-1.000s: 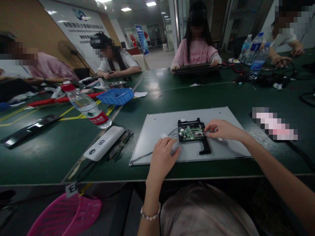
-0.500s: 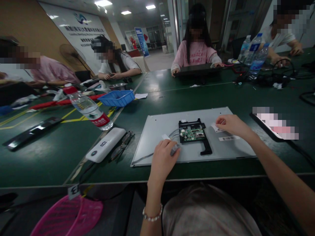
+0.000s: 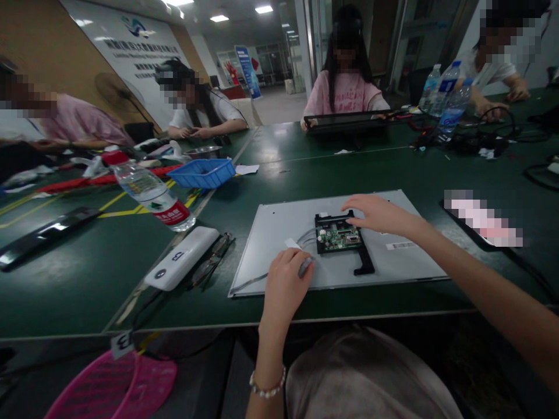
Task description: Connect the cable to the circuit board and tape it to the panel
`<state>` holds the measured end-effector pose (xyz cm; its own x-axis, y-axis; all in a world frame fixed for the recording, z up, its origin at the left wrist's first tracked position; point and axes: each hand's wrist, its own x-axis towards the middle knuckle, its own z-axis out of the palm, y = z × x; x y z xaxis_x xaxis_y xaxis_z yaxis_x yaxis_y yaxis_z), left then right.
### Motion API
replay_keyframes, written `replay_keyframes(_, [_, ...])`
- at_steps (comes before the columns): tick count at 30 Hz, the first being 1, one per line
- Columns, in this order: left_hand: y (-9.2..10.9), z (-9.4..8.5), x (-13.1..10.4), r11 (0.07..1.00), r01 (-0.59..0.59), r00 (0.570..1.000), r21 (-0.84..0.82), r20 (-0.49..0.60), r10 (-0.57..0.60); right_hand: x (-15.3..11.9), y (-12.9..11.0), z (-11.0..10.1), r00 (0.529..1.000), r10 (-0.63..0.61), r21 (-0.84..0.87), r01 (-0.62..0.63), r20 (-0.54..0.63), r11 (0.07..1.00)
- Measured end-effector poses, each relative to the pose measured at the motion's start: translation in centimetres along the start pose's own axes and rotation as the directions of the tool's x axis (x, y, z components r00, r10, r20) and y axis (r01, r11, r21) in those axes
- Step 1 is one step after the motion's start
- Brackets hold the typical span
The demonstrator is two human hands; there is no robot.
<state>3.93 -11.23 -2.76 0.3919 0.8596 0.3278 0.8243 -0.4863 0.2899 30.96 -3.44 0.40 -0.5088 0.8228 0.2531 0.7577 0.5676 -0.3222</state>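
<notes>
A flat grey display panel [image 3: 279,227] lies on the table in front of me. On its middle sits a black plastic bracket [image 3: 363,262] holding a green circuit board [image 3: 338,238], with thin grey wires [image 3: 308,235] running off to the left. My left hand [image 3: 286,276] rests over the panel's near-left part, fingers curled around a small grey object [image 3: 305,266] whose kind I cannot make out. Above the bracket's far right corner, my right hand [image 3: 371,213] is open, thumb and fingers apart. Whether it touches the bracket is unclear.
Left of the panel are eyeglasses [image 3: 212,262], a white power bank [image 3: 183,256], a water bottle [image 3: 152,195] and a blue tray [image 3: 205,173]. A phone [image 3: 480,221] with a cable lies to the right. Several people sit around the table [image 3: 283,180].
My right hand has moved left, from a white label on the panel to above the bracket, and its fingers have opened. My left hand keeps its place on the panel.
</notes>
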Motion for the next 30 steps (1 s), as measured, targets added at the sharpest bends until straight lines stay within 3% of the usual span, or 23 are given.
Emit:
replay_keyframes(7, [-0.1, 0.0, 0.1, 1.0, -0.004, 1.0, -0.008, -0.005, 0.004, 4.9, 0.0, 2.7, 0.995, -0.046, -0.01, 0.047, 0.083, 0.999])
replay_keyframes(15, [-0.2, 0.0, 0.0, 0.999, 0.013, 1.0, -0.041, -0.01, -0.014, 5.6, -0.2, 4.6, 0.999, 0.039, 0.034, -0.038, -0.016, 0.999])
replay_keyframes(23, [-0.9, -0.2, 0.2, 0.979, 0.013, 1.0, -0.205, 0.027, -0.008, 5.0, 0.7, 3.3, 0.978, 0.149, -0.14, -0.17, -0.146, 0.975])
replay_keyframes(30, [-0.3, -0.2, 0.5, 1.0, 0.0, 1.0, -0.005, 0.021, 0.0, 2.6, 3.3, 1.4, 0.947, 0.31, -0.305, -0.321, -0.086, 0.897])
